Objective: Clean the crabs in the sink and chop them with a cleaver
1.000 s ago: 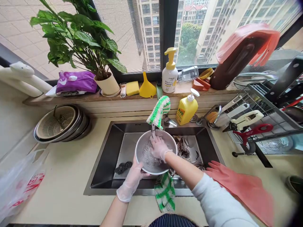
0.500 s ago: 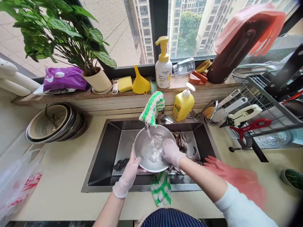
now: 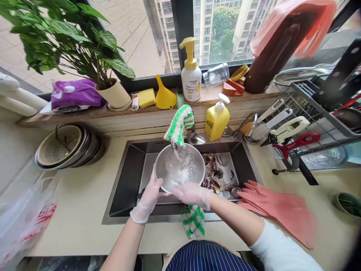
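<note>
A metal bowl is held tilted in the sink under the running faucet, with water splashing inside it. My left hand, in a thin clear glove, grips the bowl's left rim, thumb on top and fingers underneath. At the near rim is my right hand, gloved alike, its fingers closed over the edge and partly hidden. A green-and-white striped cloth wraps the faucet neck. Dark reddish scraps lie in the sink, right of the bowl.
Pink rubber gloves lie right of the sink. A yellow soap bottle stands behind it. Stacked basins and a colander sit left, above a plastic bag. A wire rack holds utensils. Another striped cloth hangs over the front edge.
My right hand has moved from inside the bowl, on its right, to the near rim. The bowl has shifted slightly left, and more of the scraps show. My left hand keeps its hold.
</note>
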{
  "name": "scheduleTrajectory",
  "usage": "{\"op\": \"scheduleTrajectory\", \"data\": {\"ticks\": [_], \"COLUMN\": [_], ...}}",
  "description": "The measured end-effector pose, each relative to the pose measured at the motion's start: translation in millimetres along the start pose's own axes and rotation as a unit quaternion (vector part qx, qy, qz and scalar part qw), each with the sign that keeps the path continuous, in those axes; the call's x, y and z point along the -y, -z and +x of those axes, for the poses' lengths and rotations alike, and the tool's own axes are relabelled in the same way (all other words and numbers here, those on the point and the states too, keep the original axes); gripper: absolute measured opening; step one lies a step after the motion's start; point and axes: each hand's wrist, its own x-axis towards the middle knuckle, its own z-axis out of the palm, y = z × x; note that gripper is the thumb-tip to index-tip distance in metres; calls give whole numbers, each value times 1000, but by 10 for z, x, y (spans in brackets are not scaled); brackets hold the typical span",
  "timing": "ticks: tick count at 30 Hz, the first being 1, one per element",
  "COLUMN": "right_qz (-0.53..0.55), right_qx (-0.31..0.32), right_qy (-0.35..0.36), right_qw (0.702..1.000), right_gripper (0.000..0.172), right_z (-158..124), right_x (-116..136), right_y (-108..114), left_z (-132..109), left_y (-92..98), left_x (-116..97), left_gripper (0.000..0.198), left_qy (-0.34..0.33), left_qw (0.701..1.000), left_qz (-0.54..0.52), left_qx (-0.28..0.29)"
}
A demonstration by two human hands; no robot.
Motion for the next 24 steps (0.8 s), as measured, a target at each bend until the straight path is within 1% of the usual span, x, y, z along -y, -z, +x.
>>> {"op": "scheduleTrajectory", "data": {"ticks": [1, 2, 4, 5, 6, 8, 9, 11, 13, 14, 16, 18, 19, 21, 24], "right_qz": [-27, -63, -132, -150, -148, -82, -32, 67, 133, 147, 136, 93, 70, 40, 43], "right_qx": [-14, -42, -116, -149, -179, -234, -258, -286, -270, -254, -229, -231, -240, -259, -276], "right_qy": [-10, -24, -55, -69, -83, -108, -118, -138, -173, -198, -243, -257, -255, -244, -212], "right_qw": [999, 997, 983, 975, 969, 963, 958, 946, 938, 935, 933, 934, 934, 934, 937], "right_gripper": [38, 38, 39, 42, 46, 53, 56, 61, 69, 72, 77, 76, 74, 72, 72], "right_z": [-94, -170, -266, -293, -310, -326, -324, -300, -240, -197, -96, 13, 65, 160, 280], "right_x": [-103, -214, -437, -537, -625, -745, -774, -768, -687, -628, -499, -387, -350, -324, -399], "right_y": [28, 54, 85, 85, 75, 30, 2, -42, -46, -30, 28, 83, 94, 62, -99], "left_z": [14, 31, 78, 107, 137, 206, 244, 326, 408, 444, 497, 525, 533, 552, 590], "left_y": [24, 49, 116, 159, 208, 313, 359, 412, 396, 364, 279, 209, 194, 212, 337], "left_x": [-42, -85, -165, -197, -216, -190, -135, 75, 389, 561, 873, 1080, 1135, 1164, 1120], "left_gripper": [88, 90, 93, 94, 94, 92, 91, 87, 82, 79, 74, 63, 56, 42, 30], "left_qy": [-5, -9, -7, -5, -4, -10, -13, -8, 10, 24, 54, 95, 113, 135, 119], "left_qw": [1000, 1000, 999, 999, 999, 998, 998, 999, 1000, 999, 994, 983, 979, 975, 983], "left_qz": [8, 15, 31, 40, 49, 61, 60, 41, -2, -32, -98, -155, -171, -176, -133], "left_qx": [-1, -2, -5, -4, -2, 2, 6, 9, 6, 3, -12, -13, -11, -15, -52]}}
